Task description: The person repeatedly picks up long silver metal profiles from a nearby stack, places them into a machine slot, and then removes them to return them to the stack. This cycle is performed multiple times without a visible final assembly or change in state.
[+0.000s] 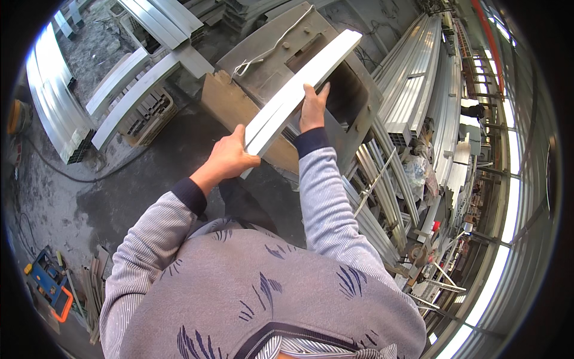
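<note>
Both my hands grip a pale, straight metal profile (302,84) held slantwise in front of me, its far end up to the right. My left hand (226,157) is closed round the near end, thumb along the edge. Farther along, my right hand (313,107) clasps the profile from the right side, thumb and a finger showing at its edge. Under the profile stands a grey metal machine or bench (263,45) with a dark opening, partly hidden by the profile. A worn wooden board (230,105) leans at its near left side.
Plastic crates (160,116) carrying metal profiles stand at the left, beside a stack of long tubes (51,96). Long profiles (412,78) lie bundled along the right. A blue and orange tool (51,284) rests on the floor at lower left. A cable (101,180) crosses the floor.
</note>
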{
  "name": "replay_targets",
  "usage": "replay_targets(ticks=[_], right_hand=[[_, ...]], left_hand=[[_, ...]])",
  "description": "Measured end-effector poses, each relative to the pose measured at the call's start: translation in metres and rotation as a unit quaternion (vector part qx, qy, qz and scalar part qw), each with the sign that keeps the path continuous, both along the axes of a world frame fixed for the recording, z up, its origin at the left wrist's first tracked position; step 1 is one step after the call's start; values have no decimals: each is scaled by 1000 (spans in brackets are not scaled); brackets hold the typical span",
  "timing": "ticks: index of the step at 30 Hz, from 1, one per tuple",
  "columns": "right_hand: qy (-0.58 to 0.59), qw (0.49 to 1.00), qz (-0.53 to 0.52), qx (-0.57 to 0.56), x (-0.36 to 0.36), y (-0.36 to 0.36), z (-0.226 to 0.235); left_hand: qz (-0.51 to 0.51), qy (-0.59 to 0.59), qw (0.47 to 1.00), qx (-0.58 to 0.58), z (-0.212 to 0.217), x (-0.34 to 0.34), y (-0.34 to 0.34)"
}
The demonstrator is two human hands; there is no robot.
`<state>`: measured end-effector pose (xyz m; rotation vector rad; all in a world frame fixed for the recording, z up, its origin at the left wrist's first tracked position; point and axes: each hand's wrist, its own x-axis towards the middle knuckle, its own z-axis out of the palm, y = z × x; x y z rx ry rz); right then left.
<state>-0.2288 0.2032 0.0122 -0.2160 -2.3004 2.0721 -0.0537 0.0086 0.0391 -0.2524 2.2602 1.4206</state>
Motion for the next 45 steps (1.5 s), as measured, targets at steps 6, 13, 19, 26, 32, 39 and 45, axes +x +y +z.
replay_targets(ticks=[6,13,19,26,32,39,45], right_hand=[[-56,893,-15,446,-50,-20,20],[-19,885,-14,464,-41,-41,12],[-24,887,-10,461,-9,-56,10],[-17,875,-11,484,21,-65,1],[-30,870,-13,491,35,-66,3],[-48,887,-5,459,56,-73,9],[-46,876,-1,480,74,-82,3]], left_hand=[[-22,59,982,-177,29,-26,32],[-13,57,985,-164,32,-9,18],[-1,56,984,-168,28,23,7],[-17,36,984,-176,29,54,-3],[-21,44,981,-185,32,70,-6],[-8,50,983,-176,27,89,-10],[-7,56,978,-203,23,110,-15]])
